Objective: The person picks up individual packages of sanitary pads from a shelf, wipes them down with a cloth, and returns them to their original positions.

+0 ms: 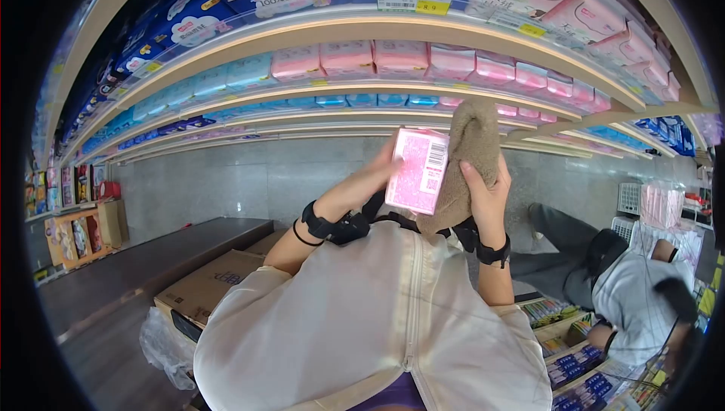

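My left hand (384, 172) is closed round a pink pack (414, 173) with a white label, a barcode and a square code, held up in front of my chest. Bunched in my right hand (487, 188) is a brown cloth (467, 135), its thick folds rising above the fingers and hanging down beside the pack. The thumb presses on the cloth's front. Pack and cloth are side by side, the cloth's edge meeting the pack's right side in this view. What the pack contains does not show.
Shelves (362, 33) of blue and pink packs curve across the front. Behind me on the left are a cardboard box (208, 283) and a clear plastic bag (168, 347). At the right, a person (642, 298) bends near low shelves, beside stacked pink packs (661, 206).
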`<state>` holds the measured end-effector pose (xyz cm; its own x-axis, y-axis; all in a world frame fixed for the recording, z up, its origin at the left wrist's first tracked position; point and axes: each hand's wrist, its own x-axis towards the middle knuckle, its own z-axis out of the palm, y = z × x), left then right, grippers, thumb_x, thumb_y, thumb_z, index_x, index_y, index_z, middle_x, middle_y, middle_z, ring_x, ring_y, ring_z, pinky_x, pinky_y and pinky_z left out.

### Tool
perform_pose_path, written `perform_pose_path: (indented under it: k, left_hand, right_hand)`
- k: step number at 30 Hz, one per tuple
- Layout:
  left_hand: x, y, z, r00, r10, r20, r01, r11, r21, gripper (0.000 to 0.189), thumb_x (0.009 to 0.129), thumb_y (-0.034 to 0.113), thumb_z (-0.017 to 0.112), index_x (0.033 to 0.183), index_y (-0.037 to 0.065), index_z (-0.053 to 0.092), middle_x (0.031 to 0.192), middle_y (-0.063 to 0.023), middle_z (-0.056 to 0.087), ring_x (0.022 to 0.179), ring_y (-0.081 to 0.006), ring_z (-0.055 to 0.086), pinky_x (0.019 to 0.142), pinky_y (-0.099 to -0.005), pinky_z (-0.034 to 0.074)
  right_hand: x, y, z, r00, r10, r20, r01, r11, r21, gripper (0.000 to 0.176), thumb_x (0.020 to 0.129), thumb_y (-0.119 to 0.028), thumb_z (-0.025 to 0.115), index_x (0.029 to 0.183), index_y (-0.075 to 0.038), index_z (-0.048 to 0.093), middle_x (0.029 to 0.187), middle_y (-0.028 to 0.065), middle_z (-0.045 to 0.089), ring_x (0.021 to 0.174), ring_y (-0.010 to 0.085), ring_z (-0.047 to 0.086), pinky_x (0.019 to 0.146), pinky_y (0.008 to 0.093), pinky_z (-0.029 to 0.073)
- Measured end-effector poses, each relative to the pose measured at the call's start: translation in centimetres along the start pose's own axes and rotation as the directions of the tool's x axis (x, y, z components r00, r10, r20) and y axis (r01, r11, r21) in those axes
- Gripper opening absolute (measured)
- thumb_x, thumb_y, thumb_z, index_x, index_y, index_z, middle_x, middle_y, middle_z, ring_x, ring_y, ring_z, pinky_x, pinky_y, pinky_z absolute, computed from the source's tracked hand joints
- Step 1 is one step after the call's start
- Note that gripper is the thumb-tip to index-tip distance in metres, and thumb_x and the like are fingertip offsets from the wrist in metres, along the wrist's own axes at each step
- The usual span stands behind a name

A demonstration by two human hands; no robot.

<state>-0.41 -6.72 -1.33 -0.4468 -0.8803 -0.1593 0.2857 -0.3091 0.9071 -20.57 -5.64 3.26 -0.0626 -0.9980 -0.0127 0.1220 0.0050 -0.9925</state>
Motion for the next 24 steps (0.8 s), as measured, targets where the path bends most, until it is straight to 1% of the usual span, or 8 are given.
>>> perform_pose_path:
  k: [2, 3, 5, 10, 13, 15, 19, 24]
  left_hand:
    - [-1.0, 2.2, 1.7, 0.995, -0.08, -0.054, 0.078, 0.996, -0.034, 0.063, 0.092, 0.032, 0.047, 0.138, 0.002, 0.019, 0.125, -0.0086, 0.045, 0.111, -0.0145, 0.048, 0.09, -0.0287, 0.042]
    - [-1.4, 3.0, 2.2, 0.982, -0.157, -0.108, 0.15, 0.986, -0.068, 0.061, 0.091, 0.03, 0.049, 0.137, 0.002, 0.022, 0.125, -0.0093, 0.046, 0.109, -0.0146, 0.05, 0.089, -0.0283, 0.043]
    - [-1.3, 3.6, 1.9, 0.977, -0.176, -0.119, 0.102, 0.881, -0.462, 0.047, 0.09, 0.027, 0.051, 0.127, 0.003, 0.036, 0.121, -0.0097, 0.05, 0.104, -0.016, 0.054, 0.085, -0.0292, 0.046]
    - [-2.5, 2.5, 0.1, 0.93, -0.368, 0.002, 0.329, 0.829, -0.452, 0.046, 0.091, 0.023, 0.047, 0.129, -0.001, 0.036, 0.122, -0.0142, 0.051, 0.111, -0.0225, 0.051, 0.094, -0.0358, 0.042]
    - [-3.5, 5.2, 1.6, 0.966, -0.23, 0.116, 0.257, 0.893, -0.368, 0.05, 0.089, 0.026, 0.052, 0.129, 0.001, 0.035, 0.121, -0.011, 0.05, 0.107, -0.0194, 0.054, 0.09, -0.0318, 0.044]
    - [-3.3, 4.5, 0.8, 0.972, -0.216, 0.097, 0.237, 0.875, -0.423, 0.049, 0.09, 0.028, 0.05, 0.129, 0.002, 0.036, 0.121, -0.0114, 0.051, 0.108, -0.02, 0.053, 0.091, -0.0325, 0.044]
    - [-3.1, 3.7, 0.8, 0.97, -0.215, -0.113, 0.102, 0.783, -0.614, 0.047, 0.092, 0.032, 0.045, 0.128, 0.003, 0.038, 0.121, -0.0126, 0.051, 0.111, -0.0215, 0.051, 0.095, -0.0348, 0.041]
    - [-3.9, 3.5, 0.1, 0.979, -0.19, -0.072, 0.105, 0.776, -0.622, 0.048, 0.094, 0.036, 0.04, 0.127, 0.003, 0.04, 0.123, -0.0125, 0.051, 0.112, -0.0218, 0.05, 0.096, -0.0349, 0.04]
  right_hand:
    - [-0.6, 0.1, 0.4, 0.997, -0.067, 0.026, 0.07, 0.989, -0.133, 0.043, 0.077, -0.004, 0.062, 0.116, 0.005, 0.049, 0.118, 0.0153, 0.052, 0.1, 0.0202, 0.054, 0.087, 0.0314, 0.043]
    - [-1.3, 0.0, 0.6, 0.961, -0.24, 0.137, 0.272, 0.911, -0.31, 0.045, 0.074, -0.005, 0.064, 0.115, 0.004, 0.05, 0.12, 0.0176, 0.05, 0.101, 0.0247, 0.054, 0.087, 0.0335, 0.043]
    - [-1.9, -1.1, 1.0, 0.805, -0.379, 0.457, 0.569, 0.714, -0.409, 0.05, 0.063, -0.008, 0.067, 0.112, -0.002, 0.055, 0.122, 0.02, 0.048, 0.104, 0.038, 0.053, 0.086, 0.0374, 0.046]
    - [-1.0, -3.4, -0.3, 0.745, -0.299, 0.596, 0.659, 0.471, -0.587, 0.048, 0.06, -0.009, 0.067, 0.108, -0.006, 0.059, 0.118, 0.0166, 0.052, 0.1, 0.0366, 0.055, 0.083, 0.0375, 0.048]
    - [0.6, -3.9, -0.2, 0.857, -0.376, 0.353, 0.514, 0.557, -0.652, 0.049, 0.058, -0.008, 0.068, 0.107, -0.007, 0.06, 0.117, 0.016, 0.054, 0.099, 0.0336, 0.056, 0.082, 0.0371, 0.047]
    - [-0.9, -2.9, 0.4, 0.829, -0.438, 0.348, 0.553, 0.542, -0.633, 0.049, 0.057, -0.007, 0.067, 0.106, -0.007, 0.061, 0.117, 0.0152, 0.054, 0.098, 0.033, 0.056, 0.082, 0.0365, 0.047]
    - [-4.0, -2.6, 1.8, 0.767, -0.373, 0.522, 0.635, 0.561, -0.531, 0.05, 0.054, -0.008, 0.067, 0.104, -0.009, 0.061, 0.114, 0.0107, 0.056, 0.092, 0.031, 0.058, 0.075, 0.0353, 0.05]
    - [-2.5, -3.8, 1.4, 0.687, -0.342, 0.641, 0.713, 0.487, -0.504, 0.049, 0.052, -0.008, 0.066, 0.101, -0.01, 0.063, 0.111, 0.0072, 0.057, 0.085, 0.0297, 0.06, 0.07, 0.0346, 0.052]
